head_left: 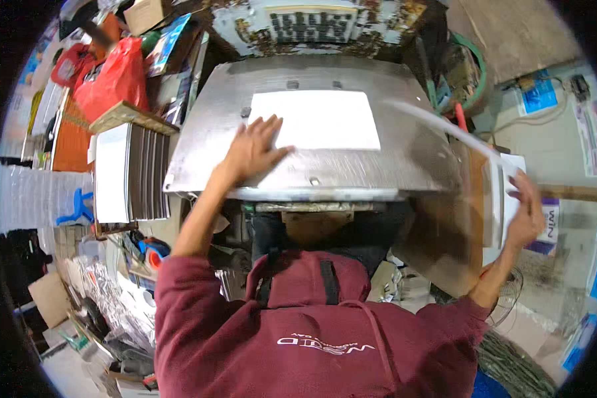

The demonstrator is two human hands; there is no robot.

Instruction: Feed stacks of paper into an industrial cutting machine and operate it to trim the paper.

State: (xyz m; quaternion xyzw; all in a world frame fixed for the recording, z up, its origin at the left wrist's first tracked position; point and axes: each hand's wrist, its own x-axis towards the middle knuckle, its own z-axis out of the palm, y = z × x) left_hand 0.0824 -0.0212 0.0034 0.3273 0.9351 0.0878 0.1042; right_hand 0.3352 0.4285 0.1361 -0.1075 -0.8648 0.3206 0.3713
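A white sheet (325, 119) lies on a worn metal platen (411, 159). My left hand (252, 147) rests on the sheet's lower left corner with fingers spread. At the right, my right hand (524, 205) curls its fingers over the edge of white paper (509, 186) beside the platen. A pale, motion-blurred strip (458, 132) stretches from there over the platen's right part; whether it is part of the paper in my hand is unclear. Small dark tabs sit around the sheet on the metal.
A tall stack of paper (113, 172), a red bag (116, 83) and an orange board (69, 146) crowd the left. A dark machine part with a grid (308, 26) rises behind the platen. A green ring-shaped object (474, 60) and a white-and-purple box (549, 235) are at the right.
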